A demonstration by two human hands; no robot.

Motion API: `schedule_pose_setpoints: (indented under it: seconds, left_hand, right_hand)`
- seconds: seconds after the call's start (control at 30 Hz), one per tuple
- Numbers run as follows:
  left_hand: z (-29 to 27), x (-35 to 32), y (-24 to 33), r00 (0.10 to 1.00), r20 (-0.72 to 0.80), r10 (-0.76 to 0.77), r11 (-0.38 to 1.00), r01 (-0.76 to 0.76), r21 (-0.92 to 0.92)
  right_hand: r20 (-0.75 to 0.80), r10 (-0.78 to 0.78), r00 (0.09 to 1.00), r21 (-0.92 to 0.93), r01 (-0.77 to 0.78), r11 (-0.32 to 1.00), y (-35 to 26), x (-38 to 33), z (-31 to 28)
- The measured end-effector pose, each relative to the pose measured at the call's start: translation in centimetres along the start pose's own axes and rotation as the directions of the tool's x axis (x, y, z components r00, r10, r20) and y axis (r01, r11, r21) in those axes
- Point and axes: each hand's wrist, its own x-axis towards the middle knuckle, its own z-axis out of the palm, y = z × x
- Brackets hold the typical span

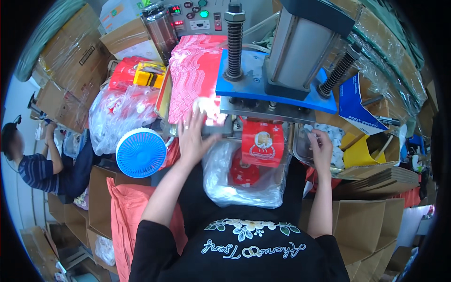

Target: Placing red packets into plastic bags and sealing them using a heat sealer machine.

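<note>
My left hand lies with its fingers spread on the near end of a stack of red sheets with a white wavy pattern. Bright light washes out the sheet near its fingertips. My right hand is over a clear plastic tray, its fingers curled together; whatever they may hold is too small to make out. Between the hands, a red printed packet hangs at the front of a blue press. Below it, a clear plastic bag on my lap holds another red printed piece.
Left of me stand a blue round fan and a plastic bag of red packets. A yellow-and-black tool lies behind them. Open cardboard boxes flank me. A box of white pieces is on the right. Another person sits far left.
</note>
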Motion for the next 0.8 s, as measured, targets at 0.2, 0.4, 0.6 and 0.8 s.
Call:
schedule_pose_setpoints:
  seconds: [0.2, 0.4, 0.6, 0.8]
  left_hand:
    - [-2.3, -3.2, -0.1, 0.981, -0.166, -0.1, 0.951, 0.045, -0.305]
    - [-1.5, -5.5, 6.1, 0.964, 0.22, -0.149, 0.575, 0.266, -0.774]
    - [0.4, -8.0, 7.5, 0.9, 0.434, -0.033, 0.507, 0.389, -0.769]
    - [2.1, -4.4, 9.6, 0.822, 0.526, -0.218, 0.279, 0.569, -0.774]
  right_hand:
    - [0.103, 0.015, 0.995, 0.212, -0.036, 0.977, -2.9, -1.2, -0.2]
    - [0.328, -0.197, 0.924, 0.24, 0.12, 0.963, -10.3, -3.9, 1.9]
    - [0.624, -0.01, 0.781, 0.326, -0.249, 0.912, -11.2, -5.0, 4.9]
    - [0.195, -0.125, 0.973, 0.264, 0.07, 0.962, -7.7, -2.4, 4.0]
